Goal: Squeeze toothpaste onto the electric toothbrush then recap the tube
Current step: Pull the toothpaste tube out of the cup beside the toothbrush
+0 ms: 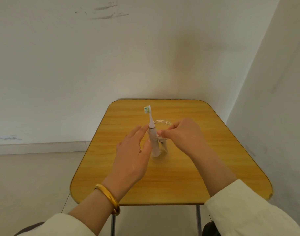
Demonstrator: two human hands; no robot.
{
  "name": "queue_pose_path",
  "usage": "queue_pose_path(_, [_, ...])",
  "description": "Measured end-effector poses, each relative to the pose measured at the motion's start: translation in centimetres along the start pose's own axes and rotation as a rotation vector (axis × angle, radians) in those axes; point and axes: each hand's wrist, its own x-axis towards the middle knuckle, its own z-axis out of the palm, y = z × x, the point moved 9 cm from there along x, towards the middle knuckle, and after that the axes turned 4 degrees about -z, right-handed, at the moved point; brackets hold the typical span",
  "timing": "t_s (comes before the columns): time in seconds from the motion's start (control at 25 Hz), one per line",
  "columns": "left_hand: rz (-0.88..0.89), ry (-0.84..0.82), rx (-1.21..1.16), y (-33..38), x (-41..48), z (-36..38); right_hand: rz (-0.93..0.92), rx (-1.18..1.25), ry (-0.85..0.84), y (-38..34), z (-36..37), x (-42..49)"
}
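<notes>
A white electric toothbrush stands tilted in a clear glass cup at the middle of the yellow table, its bristle head up and toward the far edge. My left hand is spread open just left of the handle, with index fingertip and thumb close on either side of it. My right hand is at the cup's right side, thumb and forefinger pinched on the near rim. A small dark shape shows through the glass low down. I see no toothpaste tube plainly.
The table stands in a room corner, white walls behind and to the right. Its near edge has metal legs below. A gold bangle circles my left wrist, and cream sleeves cover both forearms. Pale floor lies to the left.
</notes>
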Motion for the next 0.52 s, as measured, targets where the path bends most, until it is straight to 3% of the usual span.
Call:
queue_pose_path(0.32, [0.035,0.019,0.023,0.0,0.2,0.5,0.087,-0.091,-0.159,-0.4,0.4,1.0])
queue_pose_path(0.52, [0.015,0.012,0.031,-0.1,0.3,0.6,0.059,-0.155,-0.116,-0.8,0.4,1.5])
